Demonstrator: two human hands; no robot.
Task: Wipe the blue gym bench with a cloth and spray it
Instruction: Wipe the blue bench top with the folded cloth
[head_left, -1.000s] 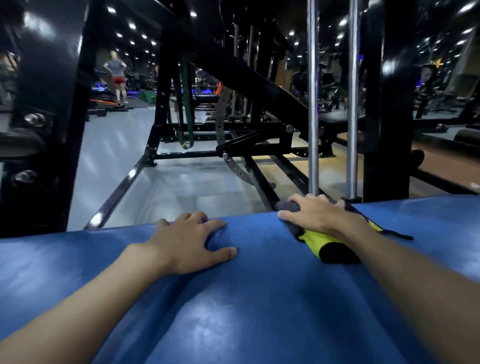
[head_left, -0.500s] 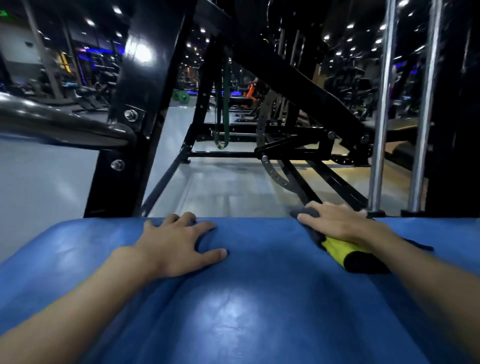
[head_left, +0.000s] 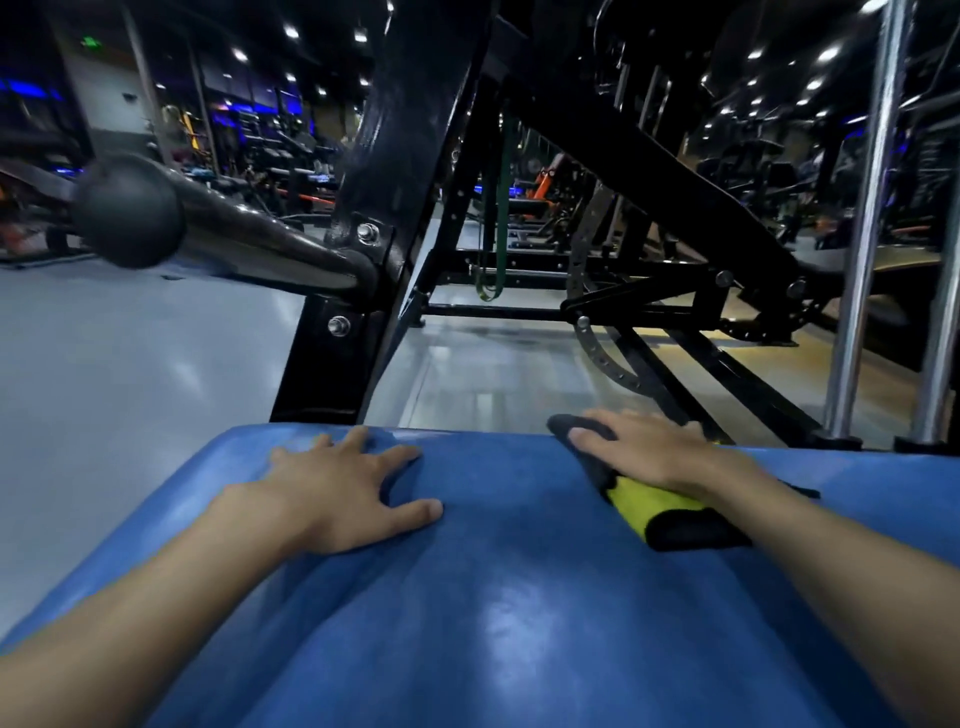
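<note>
The blue padded counter (head_left: 519, 623) fills the near part of the view, its vinyl glossy under the lights and creased in shallow folds around both forearms. The left hand (head_left: 337, 493) lies palm down on the left part of the pad, near the far edge. Its fingers (head_left: 400, 454) are released, spread flat on the vinyl and grasping nothing, with the thumb pointing right.

To the right, well apart from it, the right hand (head_left: 649, 457) presses down on a cloth (head_left: 654, 506) that lies at the far edge of the pad. These fingers (head_left: 597, 439) are also straight and flat on the fabric rather than clenched round it. The cloth is yellow in the middle and black at both ends, and it shows on either side of the hand and wrist.

Just beyond the far edge, on the left, a black steel upright (head_left: 332, 364) rises from the floor, fixed with two bolts (head_left: 338, 326). A dark polished bar (head_left: 249, 244) runs left from it and ends in a round black cap (head_left: 127, 210). On the right, two chrome rods (head_left: 857, 260) stand upright.

Farther back, a black adjustable frame carries a curved strip of holes (head_left: 605, 358), and a green resistance band (head_left: 501, 208) hangs from it. The pale grey floor (head_left: 130, 364) stretches away to the left towards dim rows of machines. High at the far left a green lit sign (head_left: 91, 41) glows, but its writing is too small to read.
</note>
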